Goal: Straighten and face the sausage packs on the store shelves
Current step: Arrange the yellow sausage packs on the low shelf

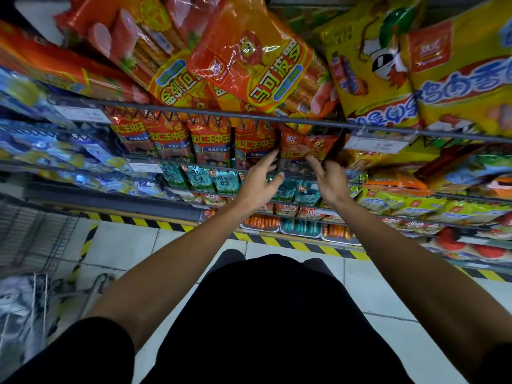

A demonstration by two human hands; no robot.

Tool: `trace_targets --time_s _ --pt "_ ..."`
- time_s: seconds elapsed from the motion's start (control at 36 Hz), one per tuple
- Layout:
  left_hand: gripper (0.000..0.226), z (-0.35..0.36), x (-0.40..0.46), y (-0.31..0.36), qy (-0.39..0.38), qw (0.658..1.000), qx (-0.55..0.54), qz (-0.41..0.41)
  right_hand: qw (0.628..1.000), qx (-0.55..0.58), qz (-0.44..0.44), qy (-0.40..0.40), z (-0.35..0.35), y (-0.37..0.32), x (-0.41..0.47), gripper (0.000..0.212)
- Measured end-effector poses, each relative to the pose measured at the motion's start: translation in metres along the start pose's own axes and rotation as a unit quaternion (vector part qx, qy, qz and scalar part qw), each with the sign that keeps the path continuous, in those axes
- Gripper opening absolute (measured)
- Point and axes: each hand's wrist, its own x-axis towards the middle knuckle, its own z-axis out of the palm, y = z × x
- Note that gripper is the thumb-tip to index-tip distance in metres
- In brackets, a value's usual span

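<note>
Closest to us are our black clothes (266,322) and two bare forearms stretching out over the pale tiled floor (124,245), which is edged by a yellow-and-black hazard stripe (277,241) at the shelf base. To our left stands a wire cart (36,245). Our left hand (259,177) reaches up to the left edge of a red sausage pack (303,152), fingers spread and extended, their tips touching the pack; whether they actually pinch it we cannot tell. Our right hand (328,180) meets the same pack at its lower right, fingers relaxed and apart, touching rather than clearly gripping. This pack sits at the right end of a row of matching red packs (188,139) standing behind a wire shelf rail (221,116), and it tilts slightly compared with its neighbours. Below it lie teal packs (199,177). A white price tag (379,142) hangs on the rail just to the right. Higher up, large orange sausage bags (257,59) lean forward, with yellow bags (454,79) beside them on the right.
</note>
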Motion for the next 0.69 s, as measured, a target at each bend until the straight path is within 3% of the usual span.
trace_targets --time_s 0.06,0.19,0.31,0.39,0.5,0.69 --pt "0.064 -0.001 -0.003 -0.004 0.010 1.000 0.008 0.008 1.000 -0.013 -0.003 -0.005 0.001 -0.001 0.000 0.054" --pt "0.067 -0.010 0.005 -0.014 -0.061 0.990 0.123 0.025 0.999 -0.010 0.029 -0.038 0.002 -0.007 0.017 0.054" --pt "0.061 -0.010 0.004 -0.020 -0.016 0.984 0.162 0.076 0.997 -0.043 0.037 -0.054 -0.001 -0.002 0.025 0.051" --pt "0.061 -0.013 0.004 -0.025 0.046 0.948 0.262 0.177 0.997 -0.053 0.036 -0.039 0.000 0.001 0.023 0.054" --pt "0.073 -0.015 0.007 -0.022 0.051 0.880 0.385 0.273 0.994 -0.097 0.037 -0.027 0.002 -0.006 0.021 0.062" --pt "0.095 -0.024 0.027 -0.024 0.043 0.829 0.484 0.276 0.993 -0.102 0.053 -0.026 0.004 -0.009 0.016 0.061"
